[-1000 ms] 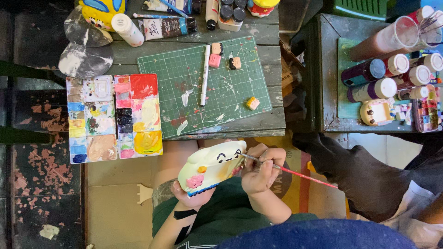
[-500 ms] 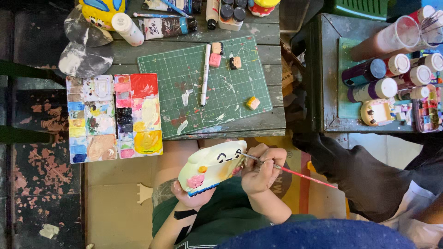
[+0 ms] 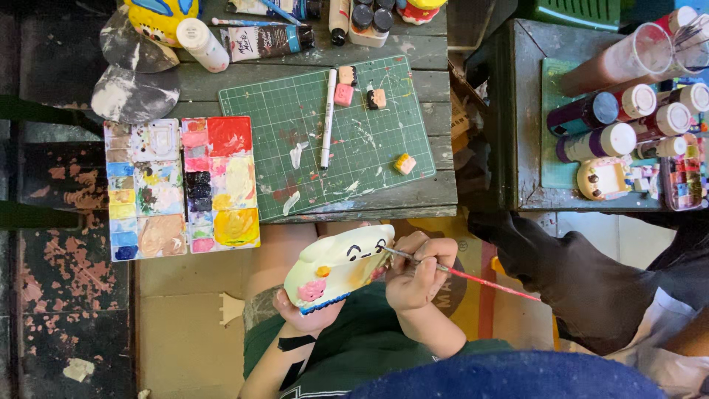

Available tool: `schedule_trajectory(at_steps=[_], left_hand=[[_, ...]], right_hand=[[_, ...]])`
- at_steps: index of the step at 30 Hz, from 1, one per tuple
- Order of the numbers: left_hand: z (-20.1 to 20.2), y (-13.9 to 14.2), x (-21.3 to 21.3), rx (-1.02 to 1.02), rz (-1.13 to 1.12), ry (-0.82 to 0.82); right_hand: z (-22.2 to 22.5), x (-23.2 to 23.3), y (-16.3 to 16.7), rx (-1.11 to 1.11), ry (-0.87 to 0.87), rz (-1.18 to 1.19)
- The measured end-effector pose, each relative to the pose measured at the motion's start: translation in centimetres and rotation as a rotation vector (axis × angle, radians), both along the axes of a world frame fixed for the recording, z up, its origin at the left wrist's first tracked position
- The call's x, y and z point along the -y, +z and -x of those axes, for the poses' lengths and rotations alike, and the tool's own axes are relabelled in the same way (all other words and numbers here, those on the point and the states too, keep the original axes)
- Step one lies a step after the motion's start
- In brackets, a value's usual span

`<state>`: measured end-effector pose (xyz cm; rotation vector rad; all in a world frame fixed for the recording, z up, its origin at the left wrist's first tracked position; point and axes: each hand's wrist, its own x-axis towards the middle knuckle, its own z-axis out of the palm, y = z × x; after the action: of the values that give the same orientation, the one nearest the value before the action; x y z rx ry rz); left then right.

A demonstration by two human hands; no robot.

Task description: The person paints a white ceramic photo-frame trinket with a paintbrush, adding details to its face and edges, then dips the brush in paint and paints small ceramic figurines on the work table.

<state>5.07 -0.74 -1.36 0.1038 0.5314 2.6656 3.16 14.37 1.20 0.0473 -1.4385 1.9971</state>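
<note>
My left hand cups a pale yellow ceramic figure from below; it has a painted black face, a pink spot and a blue rim. My right hand pinches a thin red-handled paintbrush, its tip touching the figure's face on the right side. Both hands are held over my lap, just below the front edge of the wooden table. Part of my left palm is hidden behind the figure.
A green cutting mat carries a white pen and small painted pieces. A paint palette lies left of it. Paint tubes and bottles line the back. A side stand at right holds paint bottles; another person's dark sleeve reaches in.
The brush tip has shifted slightly along the figure's face; the figure and my left hand stay almost still.
</note>
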Motion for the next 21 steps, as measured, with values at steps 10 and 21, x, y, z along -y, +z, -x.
schedule_trajectory(at_steps=[10,21], left_hand=[[0.0,0.1,0.1,-0.041,0.015,-0.02],[-0.9,-2.6,0.2,0.06,-0.032,0.057]], right_hand=[[0.1,0.0,-0.2,0.023,-0.034,0.018],[0.6,0.4,1.1,0.041,-0.018,0.167]])
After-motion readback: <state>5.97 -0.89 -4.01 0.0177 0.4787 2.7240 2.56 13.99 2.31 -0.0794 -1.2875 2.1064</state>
